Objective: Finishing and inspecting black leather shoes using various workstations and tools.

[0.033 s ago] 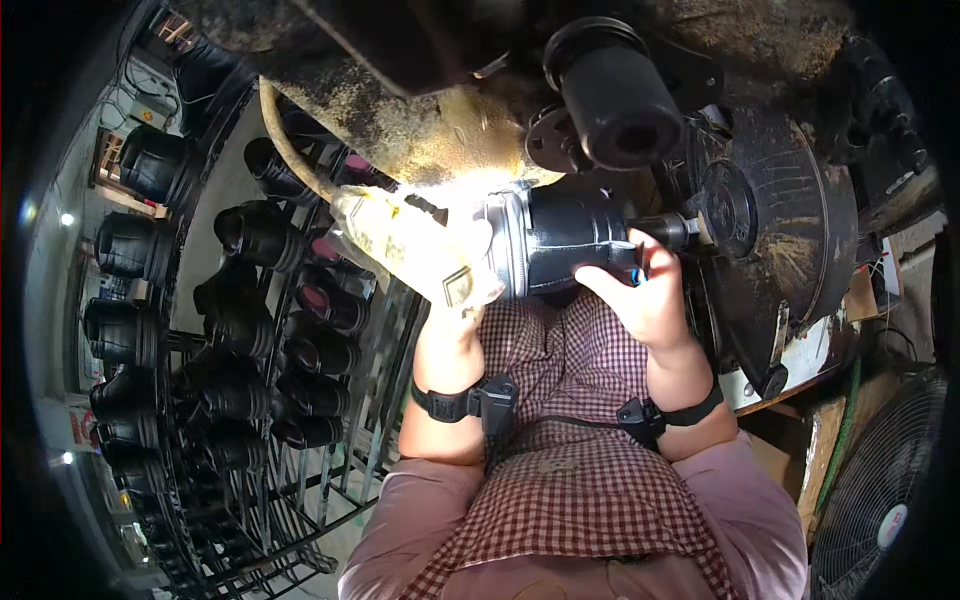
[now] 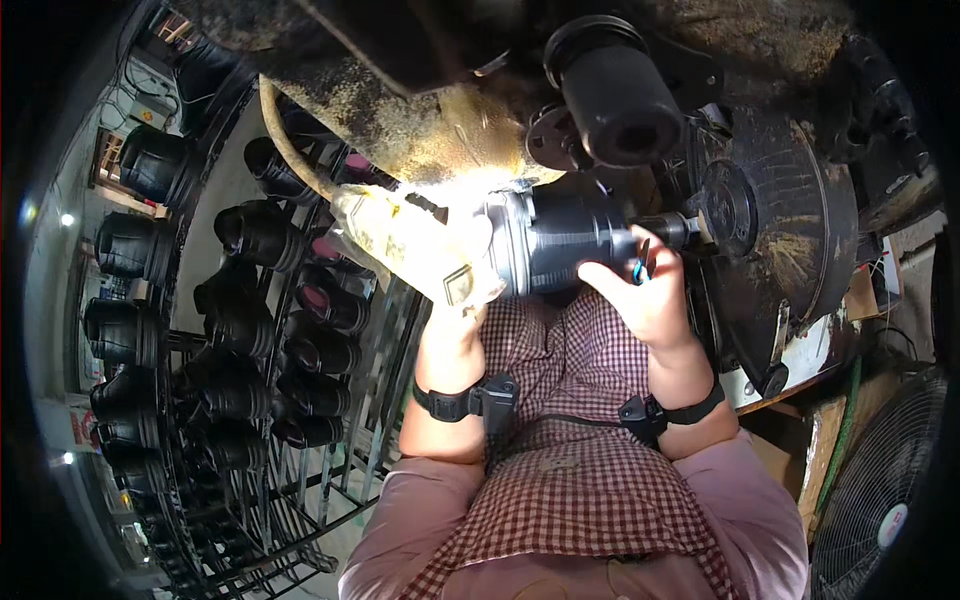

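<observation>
- Beneath a grimy machine (image 2: 450,135), a black boot (image 2: 575,240) lies sideways above the worker's lap, its ridged sole facing left under harsh light.
- At the sole end, the left hand (image 2: 455,250), in a pale covering, holds the boot; glare washes out most of its fingers.
- At the opposite end, the right hand (image 2: 648,295) grasps the boot, thumb along the near side, with a small blue tool (image 2: 639,272) between thumb and fingers.
- Below, black straps (image 2: 450,403) circle both forearms, over a red-and-white checked apron (image 2: 570,480).
- Above and right, a black cylinder (image 2: 625,105) hangs near a large, scuffed wheel (image 2: 800,200).
- At left, rows of dark footwear (image 2: 235,385) fill a metal rack (image 2: 320,522).
- At lower right, a fan (image 2: 870,490) stands near a white surface (image 2: 808,352).
</observation>
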A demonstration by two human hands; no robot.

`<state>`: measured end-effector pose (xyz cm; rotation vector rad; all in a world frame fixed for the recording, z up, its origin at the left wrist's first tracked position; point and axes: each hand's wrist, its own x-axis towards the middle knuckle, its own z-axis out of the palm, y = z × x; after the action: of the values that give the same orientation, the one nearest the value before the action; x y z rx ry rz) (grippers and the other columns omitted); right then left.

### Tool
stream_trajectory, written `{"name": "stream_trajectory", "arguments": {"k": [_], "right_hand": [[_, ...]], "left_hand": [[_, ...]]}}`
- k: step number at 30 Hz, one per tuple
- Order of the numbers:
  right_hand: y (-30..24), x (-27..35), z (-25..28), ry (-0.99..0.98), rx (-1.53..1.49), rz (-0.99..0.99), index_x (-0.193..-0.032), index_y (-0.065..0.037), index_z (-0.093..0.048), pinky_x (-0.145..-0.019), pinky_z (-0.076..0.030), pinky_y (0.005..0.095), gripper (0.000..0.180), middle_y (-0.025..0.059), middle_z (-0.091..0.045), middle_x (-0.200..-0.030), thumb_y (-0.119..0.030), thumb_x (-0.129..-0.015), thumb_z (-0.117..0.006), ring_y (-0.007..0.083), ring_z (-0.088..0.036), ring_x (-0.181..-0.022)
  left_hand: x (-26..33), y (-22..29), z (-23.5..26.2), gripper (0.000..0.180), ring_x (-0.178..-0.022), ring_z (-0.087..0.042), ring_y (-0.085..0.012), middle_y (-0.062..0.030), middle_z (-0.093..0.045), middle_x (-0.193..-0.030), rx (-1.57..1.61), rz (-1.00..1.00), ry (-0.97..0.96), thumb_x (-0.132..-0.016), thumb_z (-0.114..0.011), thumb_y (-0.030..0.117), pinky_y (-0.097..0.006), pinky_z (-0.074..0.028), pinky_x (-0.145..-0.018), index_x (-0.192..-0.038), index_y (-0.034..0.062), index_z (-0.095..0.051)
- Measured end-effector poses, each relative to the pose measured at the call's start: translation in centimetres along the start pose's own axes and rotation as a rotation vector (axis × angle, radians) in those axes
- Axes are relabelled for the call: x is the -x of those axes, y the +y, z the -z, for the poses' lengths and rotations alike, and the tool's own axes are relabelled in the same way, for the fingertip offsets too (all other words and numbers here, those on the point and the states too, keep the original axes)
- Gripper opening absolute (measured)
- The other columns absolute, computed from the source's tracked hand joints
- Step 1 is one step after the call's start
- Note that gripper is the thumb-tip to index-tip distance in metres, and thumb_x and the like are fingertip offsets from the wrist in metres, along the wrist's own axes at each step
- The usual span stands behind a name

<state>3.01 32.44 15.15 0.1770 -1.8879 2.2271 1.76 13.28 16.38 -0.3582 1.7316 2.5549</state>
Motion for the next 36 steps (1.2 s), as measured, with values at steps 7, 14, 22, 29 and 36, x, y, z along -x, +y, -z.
{"name": "stream_trajectory", "arguments": {"k": [7, 14, 22, 29, 36], "right_hand": [[-0.1, 0.3, 0.8, -0.018, 0.119, 0.083, -0.089, 0.002, -0.064, -0.068, -0.049, 0.0231, 0.016, 0.0036, -0.069, -0.084, 0.000, -0.077, -0.074, 0.0077, -0.060, -0.073], [-0.1, 0.8, 0.8, 0.029, 0.273, 0.135, -0.072, 0.000, -0.054, -0.054, -0.036, 0.0223, 0.023, -0.0044, -0.046, -0.062, -0.003, -0.077, -0.076, 0.0042, -0.039, -0.059], [-0.3, 0.3, 1.4, 0.035, 0.275, 0.246, -0.073, -0.001, -0.050, -0.055, -0.035, 0.0234, 0.027, -0.0037, -0.043, -0.064, -0.007, -0.078, -0.076, 0.0047, -0.038, -0.062], [5.1, -0.7, 2.8, 0.280, 0.507, 0.352, -0.112, -0.002, -0.064, -0.074, -0.043, 0.0291, 0.030, 0.0090, -0.064, -0.113, -0.018, -0.100, -0.041, 0.0143, -0.054, -0.080], [6.4, -2.4, 3.6, 0.193, 0.675, 0.442, -0.118, -0.001, -0.060, -0.097, -0.040, 0.0362, 0.034, 0.0152, -0.053, -0.131, -0.018, -0.099, -0.038, 0.0281, -0.052, -0.113]], "left_hand": [[-1.0, -2.0, 1.9, 0.032, -0.109, -0.053, -0.0183, -0.0075, -0.057, -0.120, -0.037, 0.027, -0.082, -0.096, -0.050, 0.013, -0.032, -0.040, -0.097, -0.125, -0.0003, -0.052], [0.2, -4.4, 1.2, 0.056, -0.112, -0.054, -0.0187, -0.0110, -0.054, -0.127, -0.161, -0.364, -0.254, -0.101, -0.036, 0.040, -0.033, -0.042, -0.096, -0.138, -0.0026, -0.038], [7.8, -1.5, 1.3, 0.095, -0.143, -0.012, -0.0368, -0.0291, -0.011, -0.152, -0.474, -0.473, -0.492, -0.076, -0.062, 0.023, -0.043, -0.008, -0.115, -0.145, -0.0116, -0.006], [6.4, -1.0, -0.5, 0.082, -0.137, -0.032, -0.0345, -0.0281, -0.033, -0.145, -0.418, -0.536, -0.322, -0.082, -0.059, 0.030, -0.039, -0.021, -0.112, -0.141, -0.0137, -0.024], [4.1, -0.4, -1.3, 0.076, -0.131, -0.039, -0.0297, -0.0234, -0.039, -0.142, -0.266, -0.370, -0.242, -0.078, -0.059, 0.020, -0.037, -0.027, -0.109, -0.142, -0.0095, -0.029]]}}
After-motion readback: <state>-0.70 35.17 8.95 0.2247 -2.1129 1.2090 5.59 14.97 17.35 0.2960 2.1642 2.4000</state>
